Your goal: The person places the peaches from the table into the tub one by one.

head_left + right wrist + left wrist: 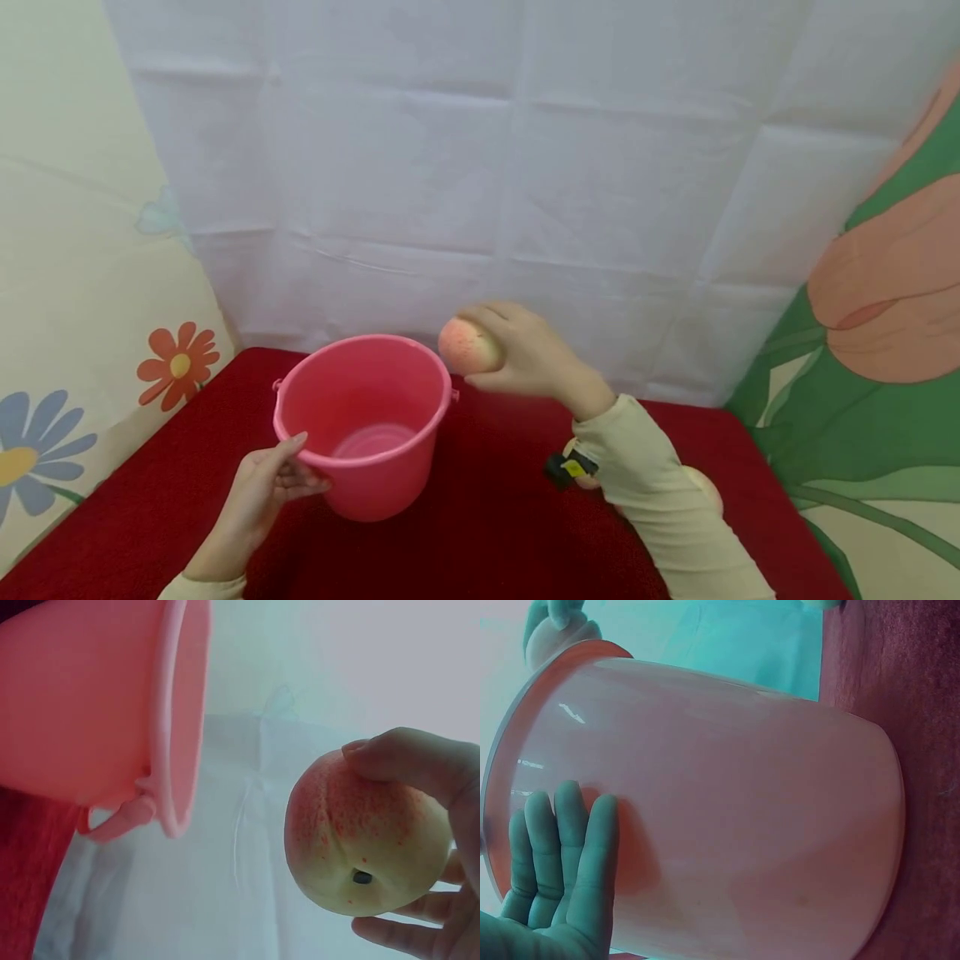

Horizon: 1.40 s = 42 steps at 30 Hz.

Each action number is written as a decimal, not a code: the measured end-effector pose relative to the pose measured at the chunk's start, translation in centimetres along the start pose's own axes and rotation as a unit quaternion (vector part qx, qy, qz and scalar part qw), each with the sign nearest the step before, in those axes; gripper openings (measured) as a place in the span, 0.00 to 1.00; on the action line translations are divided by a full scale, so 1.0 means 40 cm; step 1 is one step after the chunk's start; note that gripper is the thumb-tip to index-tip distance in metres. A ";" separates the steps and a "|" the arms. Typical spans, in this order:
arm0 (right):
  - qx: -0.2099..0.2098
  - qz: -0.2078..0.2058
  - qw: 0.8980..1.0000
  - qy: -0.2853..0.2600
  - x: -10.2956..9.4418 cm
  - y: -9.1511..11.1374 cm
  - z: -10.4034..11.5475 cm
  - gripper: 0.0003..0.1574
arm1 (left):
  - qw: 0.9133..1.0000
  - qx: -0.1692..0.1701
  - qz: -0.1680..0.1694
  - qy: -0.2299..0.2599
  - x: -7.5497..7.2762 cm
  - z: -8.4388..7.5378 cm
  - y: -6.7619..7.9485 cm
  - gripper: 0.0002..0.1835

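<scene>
A pink bucket (363,492) stands on the red cloth, its inside showing no contents from above. My left hand (262,496) holds the near left of its rim, thumb over the edge and fingers against the outer wall. In the left wrist view those fingers (592,862) lie nearly straight along the wall. My right hand (525,350) grips a pink and pale yellow peach (467,346) just right of the bucket's rim and a little above it. The right wrist view shows the peach (352,840) between thumb and fingers, with a dark dimple at one end.
A pale rounded thing (707,487) lies on the red tablecloth (495,517), partly hidden by the right sleeve. Another pale bit shows behind the black wrist device (570,468). A white sheet (487,167) hangs behind, with flower-patterned cloths on both sides.
</scene>
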State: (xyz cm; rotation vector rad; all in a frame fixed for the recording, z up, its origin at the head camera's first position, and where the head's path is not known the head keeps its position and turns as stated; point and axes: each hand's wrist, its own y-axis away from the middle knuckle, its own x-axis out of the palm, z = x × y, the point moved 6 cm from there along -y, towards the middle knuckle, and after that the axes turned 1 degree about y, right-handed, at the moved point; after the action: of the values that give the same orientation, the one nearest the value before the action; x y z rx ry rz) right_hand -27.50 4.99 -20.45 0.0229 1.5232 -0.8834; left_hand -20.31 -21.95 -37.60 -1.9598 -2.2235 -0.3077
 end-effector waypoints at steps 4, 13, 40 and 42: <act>-0.006 -0.005 1.000 -0.016 0.007 -0.017 0.016 0.40 | 1.000 0.007 0.005 0.001 0.003 -0.002 0.000 0.22; -0.016 -0.007 0.999 -0.037 0.027 -0.041 0.039 0.39 | 1.000 0.008 0.000 -0.005 0.002 -0.003 0.001 0.22; 0.002 0.046 0.995 -0.087 0.126 -0.103 0.087 0.42 | 1.000 -0.016 -0.019 -0.017 -0.002 0.004 -0.002 0.22; 0.002 0.050 0.995 -0.087 0.134 -0.105 0.089 0.42 | 0.999 -0.020 -0.024 -0.020 -0.003 0.004 -0.003 0.22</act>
State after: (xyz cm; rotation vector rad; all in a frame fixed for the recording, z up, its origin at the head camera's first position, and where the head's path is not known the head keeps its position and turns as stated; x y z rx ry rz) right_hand -27.63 -2.40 -22.53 0.0237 1.3461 -0.7884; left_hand -20.42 -22.02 -37.81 -1.9506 -2.3101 -0.3234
